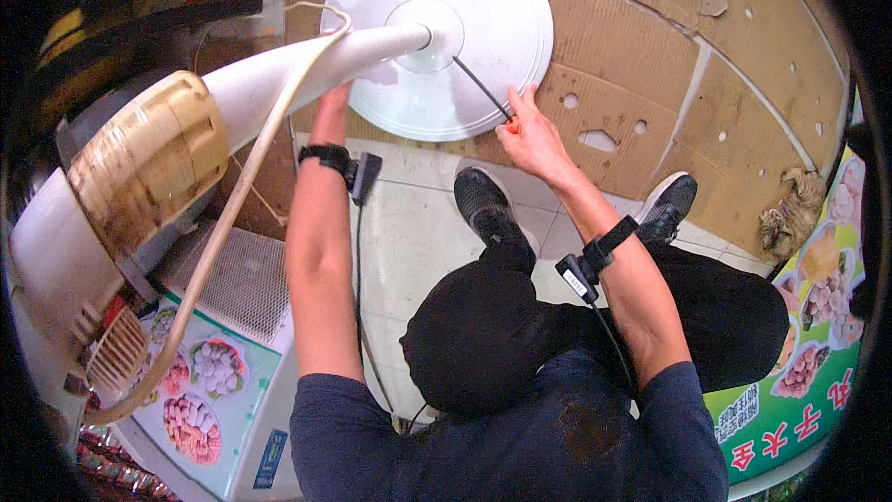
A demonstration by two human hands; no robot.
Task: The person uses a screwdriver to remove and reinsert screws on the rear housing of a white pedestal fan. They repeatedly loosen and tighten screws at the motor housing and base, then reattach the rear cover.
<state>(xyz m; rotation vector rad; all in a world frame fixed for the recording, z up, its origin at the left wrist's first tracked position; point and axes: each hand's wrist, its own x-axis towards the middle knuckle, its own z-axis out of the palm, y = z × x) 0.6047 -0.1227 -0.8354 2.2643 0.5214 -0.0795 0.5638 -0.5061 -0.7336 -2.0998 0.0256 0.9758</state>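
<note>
A round white base [502,9] of what looks like a standing fan is tipped up in front of me, its thick white pole [269,79] running down to the left. My right hand [536,135] grips a screwdriver [485,91] by its orange handle. The dark shaft points to the base's raised centre, with its tip by the foot of the pole. My left hand [338,98] reaches up to the base's left edge beside the pole. Its fingers are hidden behind the pole and base. Along the pole sits a yellowed, stained plastic housing [149,158].
A pale cable [265,139] loops alongside the pole. Flattened cardboard [613,46] covers the far floor over light tiles [409,177]. At the right lies a small tabby cat [794,212], near a green printed chest [790,390]. Another cabinet with food pictures [218,428] stands lower left.
</note>
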